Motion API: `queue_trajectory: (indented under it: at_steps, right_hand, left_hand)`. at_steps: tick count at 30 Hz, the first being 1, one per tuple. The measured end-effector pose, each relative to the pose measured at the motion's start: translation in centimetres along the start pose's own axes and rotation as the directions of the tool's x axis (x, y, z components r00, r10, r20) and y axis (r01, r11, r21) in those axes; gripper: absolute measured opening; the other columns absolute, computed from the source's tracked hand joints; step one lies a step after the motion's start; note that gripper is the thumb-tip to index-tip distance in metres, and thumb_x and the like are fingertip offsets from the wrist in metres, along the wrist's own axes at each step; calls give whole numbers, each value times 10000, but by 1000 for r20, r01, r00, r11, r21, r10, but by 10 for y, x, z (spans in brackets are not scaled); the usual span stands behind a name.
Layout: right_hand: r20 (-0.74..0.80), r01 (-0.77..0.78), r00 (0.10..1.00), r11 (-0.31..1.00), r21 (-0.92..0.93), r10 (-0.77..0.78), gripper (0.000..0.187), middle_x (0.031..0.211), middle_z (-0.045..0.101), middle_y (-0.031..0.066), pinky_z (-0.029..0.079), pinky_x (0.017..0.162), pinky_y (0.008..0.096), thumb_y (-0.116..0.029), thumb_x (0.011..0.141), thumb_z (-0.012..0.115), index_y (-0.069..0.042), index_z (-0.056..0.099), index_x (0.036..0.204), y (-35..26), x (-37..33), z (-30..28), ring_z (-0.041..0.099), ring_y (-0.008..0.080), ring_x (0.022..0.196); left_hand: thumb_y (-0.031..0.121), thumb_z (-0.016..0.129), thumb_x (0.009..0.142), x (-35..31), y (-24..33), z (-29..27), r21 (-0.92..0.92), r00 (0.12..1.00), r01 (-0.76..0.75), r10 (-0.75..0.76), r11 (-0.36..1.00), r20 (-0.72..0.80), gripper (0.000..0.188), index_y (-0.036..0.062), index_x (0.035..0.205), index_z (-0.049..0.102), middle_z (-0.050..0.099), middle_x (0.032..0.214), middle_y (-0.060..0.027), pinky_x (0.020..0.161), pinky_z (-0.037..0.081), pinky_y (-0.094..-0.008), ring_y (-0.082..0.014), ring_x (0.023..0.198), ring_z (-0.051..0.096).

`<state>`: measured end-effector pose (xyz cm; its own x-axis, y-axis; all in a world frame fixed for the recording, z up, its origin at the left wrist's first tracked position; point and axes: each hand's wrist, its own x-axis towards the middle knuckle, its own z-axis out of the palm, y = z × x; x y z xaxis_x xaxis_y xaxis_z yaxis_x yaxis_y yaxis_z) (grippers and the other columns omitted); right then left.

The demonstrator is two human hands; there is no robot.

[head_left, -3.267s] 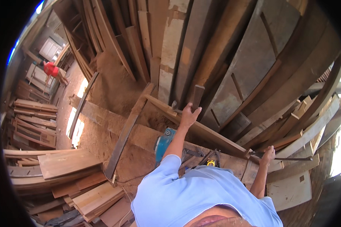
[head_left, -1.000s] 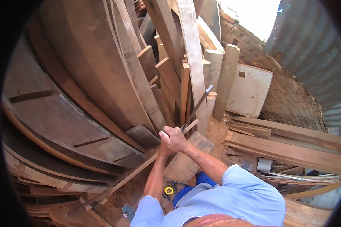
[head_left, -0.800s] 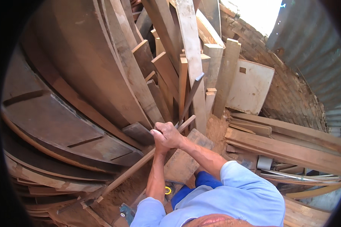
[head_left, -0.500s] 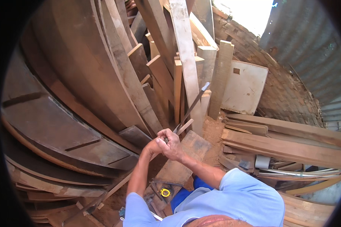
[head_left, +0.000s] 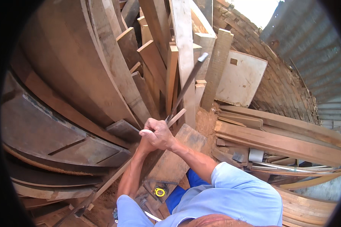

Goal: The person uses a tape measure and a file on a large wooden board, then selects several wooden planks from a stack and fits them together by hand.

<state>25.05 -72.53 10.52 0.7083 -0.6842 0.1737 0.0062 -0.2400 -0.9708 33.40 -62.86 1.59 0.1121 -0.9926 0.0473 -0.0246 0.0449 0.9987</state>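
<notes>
My right hand (head_left: 157, 133) is closed in a fist, with its thumb folded across the top. From it a long, narrow dark metal tool (head_left: 187, 85) with a pale tip slants up and away; its kind is not clear. Tucked under the right hand is my left hand (head_left: 147, 145), its fingers hidden. A thin wooden strip (head_left: 177, 117) sticks out beyond the hands, close to the tool. Below them lies a worn wooden board (head_left: 174, 166). On its near end rests a yellow tape measure (head_left: 160, 192), beside dark tools that I cannot make out.
Tall planks (head_left: 183, 49) lean ahead of me, and big dark wooden panels (head_left: 72, 75) crowd the left. Stacked boards (head_left: 284, 140) lie to the right. Behind them are a whitish square panel (head_left: 241, 77), a brick wall (head_left: 284, 83) and corrugated metal sheeting (head_left: 310, 49).
Both hands have shifted left and slightly farther away in the view, with the dark metal tool moving along. The surroundings have also slid a little in the view.
</notes>
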Motion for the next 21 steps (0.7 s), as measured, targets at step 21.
queue_trajectory:
  at_steps: [21]
  right_hand:
    - [-133,-215,968,977,-3,212,238,703,548,77,442,607,313,-206,942,601,-16,543,810,-24,-44,0,525,136,653]
  left_hand:
    - [94,756,746,20,-38,-2,-230,855,119,18,966,518,328,51,1014,571,594,1006,-38,808,484,-308,-141,942,564]
